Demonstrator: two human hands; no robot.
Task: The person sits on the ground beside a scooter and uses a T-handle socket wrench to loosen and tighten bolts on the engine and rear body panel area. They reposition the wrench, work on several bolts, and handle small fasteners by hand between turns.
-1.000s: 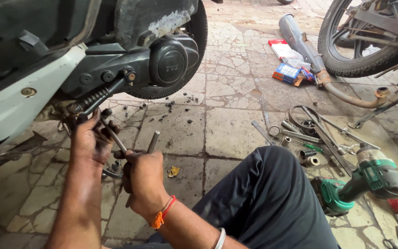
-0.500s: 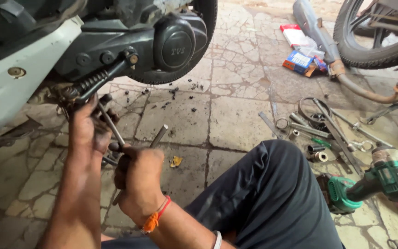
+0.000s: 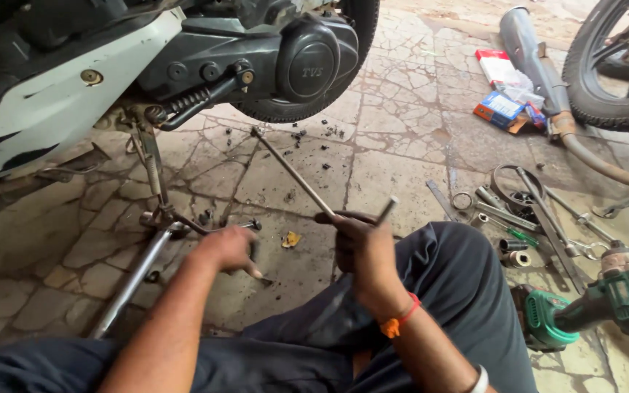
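1. Right hand [image 3: 362,247]: grip clamped on a T-handle wrench [image 3: 296,175], fingers wrapped at the crossbar; the long shaft angles up-left, its tip near the scooter's rear wheel [image 3: 307,109].
2. Left hand [image 3: 227,249]: grip loose, fingers curled down on the floor [image 3: 394,160], holding nothing that can be made out, just beside the scooter stand [image 3: 151,255].
3. Stand spring and bracket sit above the left hand, under the white body panel [image 3: 52,124].
4. Right of the knee: loose tools [image 3: 525,211] and a green power drill [image 3: 606,298] on the floor.
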